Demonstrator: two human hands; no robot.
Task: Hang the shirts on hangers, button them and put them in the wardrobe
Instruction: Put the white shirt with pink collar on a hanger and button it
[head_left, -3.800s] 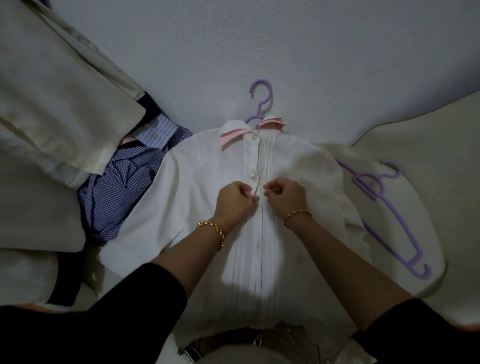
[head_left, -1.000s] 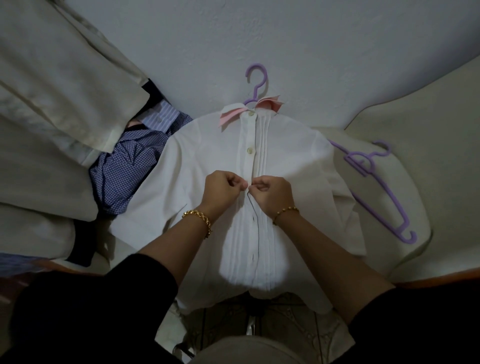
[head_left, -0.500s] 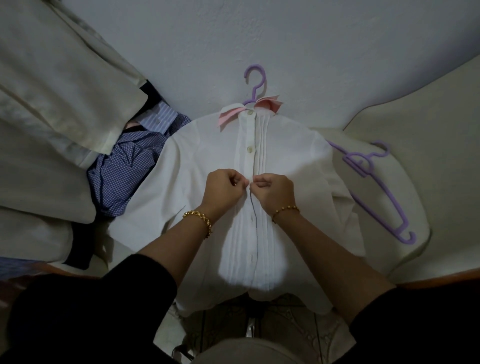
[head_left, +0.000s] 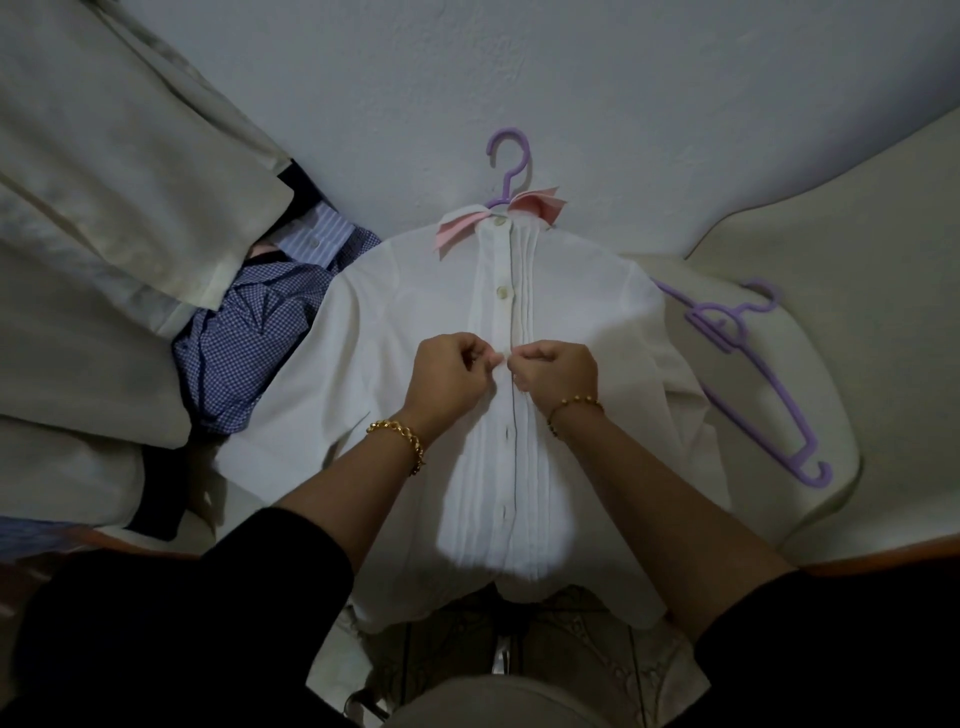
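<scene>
Button three on the white shirt (head_left: 395, 332)

I see the white shirt lying flat and front up in the middle of the pale surface (head_left: 649, 78). Its purple hanger (head_left: 509, 156) is inside it, and the hook sticks out past the pink-lined collar at the far end. The top button (head_left: 500, 222) and the second button (head_left: 503, 293) look closed. The left hand (head_left: 449, 376) and right hand (head_left: 558, 374) meet on the placket just near of the second button. Both have curled fingers and each pinches an edge of the shirt front. The button they work on is hidden between the fingertips, so I cannot tell whether it is through its hole.

To do this step well, I would keep the hole edge taut and flat, tip the button in edge first, and pull only lightly so the pleats beside the placket do not bunch. I would also check that both edges line up, so no hole gets skipped. Nearer along the placket, a lower button (head_left: 506, 432) sits beside a dark open gap, so I judge there is more buttoning to do. A checked blue shirt (head_left: 244, 338) lies to the left, and a spare hanger (head_left: 753, 374) lies to the right
</scene>
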